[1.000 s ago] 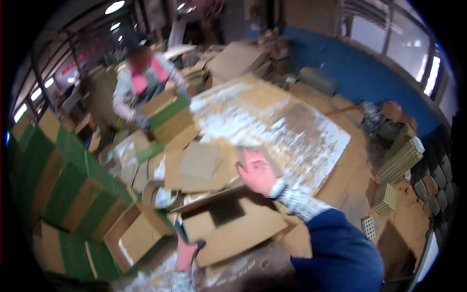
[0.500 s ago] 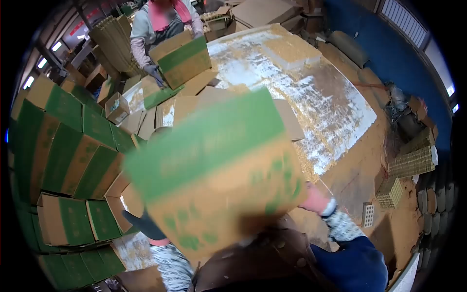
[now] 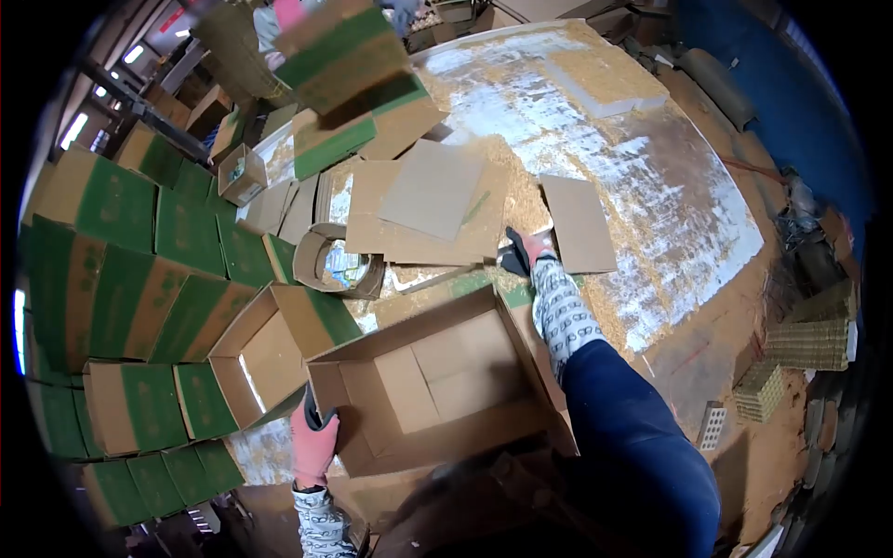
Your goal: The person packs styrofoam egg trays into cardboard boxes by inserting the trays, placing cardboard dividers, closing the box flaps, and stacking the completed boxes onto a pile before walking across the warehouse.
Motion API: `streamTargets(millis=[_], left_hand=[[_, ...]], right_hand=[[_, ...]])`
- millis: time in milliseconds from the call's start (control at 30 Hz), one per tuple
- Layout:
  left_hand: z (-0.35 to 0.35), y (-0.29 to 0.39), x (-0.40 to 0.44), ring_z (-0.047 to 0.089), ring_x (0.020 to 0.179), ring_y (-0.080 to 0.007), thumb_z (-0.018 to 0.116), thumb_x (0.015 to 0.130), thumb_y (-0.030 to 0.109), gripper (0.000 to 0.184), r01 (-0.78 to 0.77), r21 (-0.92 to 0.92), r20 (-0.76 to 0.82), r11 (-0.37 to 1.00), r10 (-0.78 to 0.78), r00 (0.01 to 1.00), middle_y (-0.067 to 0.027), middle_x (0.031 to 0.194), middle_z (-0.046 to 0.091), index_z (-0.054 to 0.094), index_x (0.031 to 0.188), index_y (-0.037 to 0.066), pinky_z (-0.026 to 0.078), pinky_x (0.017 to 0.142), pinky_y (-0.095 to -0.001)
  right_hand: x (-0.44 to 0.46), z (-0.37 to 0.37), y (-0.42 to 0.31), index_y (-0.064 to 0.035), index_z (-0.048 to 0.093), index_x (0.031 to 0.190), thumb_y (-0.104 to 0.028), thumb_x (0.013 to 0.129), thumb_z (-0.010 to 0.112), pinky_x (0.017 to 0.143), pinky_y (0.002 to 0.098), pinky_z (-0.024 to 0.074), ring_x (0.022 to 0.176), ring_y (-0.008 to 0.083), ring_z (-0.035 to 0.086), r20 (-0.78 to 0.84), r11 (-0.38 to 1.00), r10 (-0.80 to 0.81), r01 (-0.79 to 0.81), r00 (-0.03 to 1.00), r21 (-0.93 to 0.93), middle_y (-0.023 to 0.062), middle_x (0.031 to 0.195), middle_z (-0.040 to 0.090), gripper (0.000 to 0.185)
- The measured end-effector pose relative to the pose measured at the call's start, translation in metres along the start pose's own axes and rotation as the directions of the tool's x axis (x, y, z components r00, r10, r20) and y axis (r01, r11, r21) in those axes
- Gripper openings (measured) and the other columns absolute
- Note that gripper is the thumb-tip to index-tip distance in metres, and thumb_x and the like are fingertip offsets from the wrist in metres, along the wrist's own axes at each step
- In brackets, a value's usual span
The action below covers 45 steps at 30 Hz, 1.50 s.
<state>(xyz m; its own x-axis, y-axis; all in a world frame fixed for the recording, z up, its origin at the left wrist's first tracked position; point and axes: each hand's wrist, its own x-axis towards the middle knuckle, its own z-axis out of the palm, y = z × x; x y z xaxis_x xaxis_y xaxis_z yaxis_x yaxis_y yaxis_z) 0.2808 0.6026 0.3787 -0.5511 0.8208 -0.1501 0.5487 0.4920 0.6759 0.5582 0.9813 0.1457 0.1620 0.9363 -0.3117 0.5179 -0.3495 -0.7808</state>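
An open, empty cardboard box (image 3: 423, 381) sits tilted in front of my body, its inside facing up. My left hand (image 3: 314, 437), in a pink glove with dark fingers, grips the box's left rim. My right hand (image 3: 528, 253), gloved the same way, reaches past the box's far right corner to the sawdust-strewn tabletop. Its dark fingers look apart near a strip of cardboard, and I see nothing held in them. Right of that hand lies a flat cardboard piece (image 3: 579, 223). Another open box (image 3: 265, 349) stands left of mine.
Green-and-brown boxes (image 3: 121, 279) are stacked along the left. Flat cardboard sheets (image 3: 433, 191) and a cut-down carton with packets (image 3: 339, 260) lie ahead. Across the table (image 3: 688, 223), a person handles another box (image 3: 339, 56). Egg trays (image 3: 805, 339) stand at right.
The box has come down and turned, so its inside now shows. My left hand has moved onto its left rim; my right hand has left it and reached forward. The other person's box has risen.
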Motion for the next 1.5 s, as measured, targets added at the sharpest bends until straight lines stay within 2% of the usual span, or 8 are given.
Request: streamTargets(millis=[467, 700, 867, 1067, 1267, 1300, 1367, 1500], left_hand=[[0.026, -0.059, 0.005, 0.056, 0.096, -0.0221, 0.063, 0.072, 0.004, 0.046, 0.062, -0.222, -0.116, 0.973, -0.09, 0.989, -0.0142, 0.101, 0.059, 0.053, 0.116, -0.004, 0.043, 0.086, -0.0326], [0.02, -0.048, 0.012, 0.055, 0.1, -0.0232, 0.061, 0.074, 0.003, 0.047, 0.007, -0.35, -0.084, 0.937, -0.039, 0.996, -0.0138, 0.102, 0.059, 0.051, 0.119, -0.005, 0.04, 0.092, -0.0322], [0.025, -0.058, 0.012, 0.054, 0.103, -0.0231, 0.061, 0.075, 0.003, 0.047, 0.024, -0.385, -0.058, 0.922, -0.05, 0.997, -0.0164, 0.111, 0.059, 0.051, 0.12, -0.004, 0.039, 0.093, -0.033], [0.02, -0.03, 0.015, 0.059, 0.096, -0.0295, 0.059, 0.078, 0.009, 0.041, -0.129, -0.251, -0.07, 0.959, 0.115, 0.991, -0.0186, 0.101, 0.063, 0.053, 0.118, -0.002, 0.043, 0.087, -0.036], [0.024, 0.011, 0.031, 0.057, 0.104, -0.0301, 0.058, 0.084, 0.022, 0.048, -0.066, 0.032, 0.052, 0.997, 0.065, 0.997, -0.0189, 0.113, 0.059, 0.047, 0.125, 0.0, 0.044, 0.088, -0.0391], [0.056, -0.043, 0.042, 0.054, 0.109, -0.0285, 0.055, 0.086, 0.024, 0.05, 0.025, -0.604, 0.11, 0.797, 0.051, 0.993, -0.017, 0.121, 0.054, 0.042, 0.129, 0.001, 0.044, 0.09, -0.0394], [0.1, -0.122, 0.044, 0.046, 0.117, -0.0237, 0.046, 0.093, 0.026, 0.053, 0.264, -0.962, 0.253, -0.071, 0.139, 0.957, -0.0123, 0.136, 0.039, 0.028, 0.137, 0.003, 0.041, 0.097, -0.038], [0.055, -0.074, 0.033, 0.055, 0.094, -0.0153, 0.054, 0.088, 0.013, 0.03, 0.0, -0.654, 0.022, 0.756, 0.019, 1.0, -0.0103, 0.103, 0.061, 0.055, 0.113, -0.005, 0.042, 0.084, -0.0271]], right_hand=[[-0.004, -0.156, 0.031, -0.0082, 0.039, 0.132, -0.039, 0.077, 0.065, 0.099, 0.0412, 0.0267, 0.116, 0.0278, 0.039, -0.177, 0.939, -0.004, 0.065, 0.984, 0.338, 0.0134, 0.13, 0.043, 0.068], [-0.066, -0.264, 0.01, -0.0032, 0.027, 0.14, -0.039, 0.062, 0.08, 0.11, 0.0421, 0.015, 0.133, 0.0313, 0.023, -0.418, 0.895, -0.418, 0.286, 0.806, -0.343, 0.0157, 0.143, 0.031, 0.101], [-0.13, -0.309, -0.024, -0.0007, 0.024, 0.139, -0.031, 0.066, 0.08, 0.107, 0.0415, 0.0249, 0.128, 0.0311, 0.03, -0.489, 0.899, -0.305, 0.416, 0.817, 0.135, 0.0182, 0.14, 0.032, 0.097], [-0.25, -0.305, -0.101, 0.0017, 0.041, 0.129, -0.015, 0.078, 0.068, 0.097, 0.0379, 0.039, 0.112, 0.0251, 0.048, -0.106, 0.544, -0.209, 0.205, 0.972, 0.814, 0.0141, 0.125, 0.048, 0.06], [-0.313, -0.238, -0.11, -0.0005, 0.047, 0.126, -0.015, 0.084, 0.057, 0.097, 0.0353, 0.0402, 0.112, 0.0249, 0.051, 0.284, 0.872, -0.355, 0.206, 0.891, 0.444, 0.016, 0.123, 0.052, 0.046], [-0.317, -0.225, -0.108, -0.0009, 0.048, 0.126, -0.015, 0.085, 0.056, 0.097, 0.0348, 0.0404, 0.112, 0.0248, 0.052, 0.323, 0.903, -0.373, 0.262, 0.87, 0.339, 0.0163, 0.122, 0.053, 0.044], [-0.314, -0.204, -0.099, -0.0017, 0.05, 0.125, -0.016, 0.087, 0.052, 0.097, 0.0339, 0.0408, 0.112, 0.0247, 0.053, 0.38, 0.914, -0.406, 0.357, 0.831, 0.194, 0.0169, 0.122, 0.055, 0.04], [-0.264, -0.191, -0.073, -0.0022, 0.052, 0.123, -0.014, 0.086, 0.055, 0.098, 0.032, 0.0409, 0.112, 0.0225, 0.053, 0.489, 0.834, -0.489, 0.552, 0.722, 0.02, 0.0141, 0.121, 0.055, 0.039]])
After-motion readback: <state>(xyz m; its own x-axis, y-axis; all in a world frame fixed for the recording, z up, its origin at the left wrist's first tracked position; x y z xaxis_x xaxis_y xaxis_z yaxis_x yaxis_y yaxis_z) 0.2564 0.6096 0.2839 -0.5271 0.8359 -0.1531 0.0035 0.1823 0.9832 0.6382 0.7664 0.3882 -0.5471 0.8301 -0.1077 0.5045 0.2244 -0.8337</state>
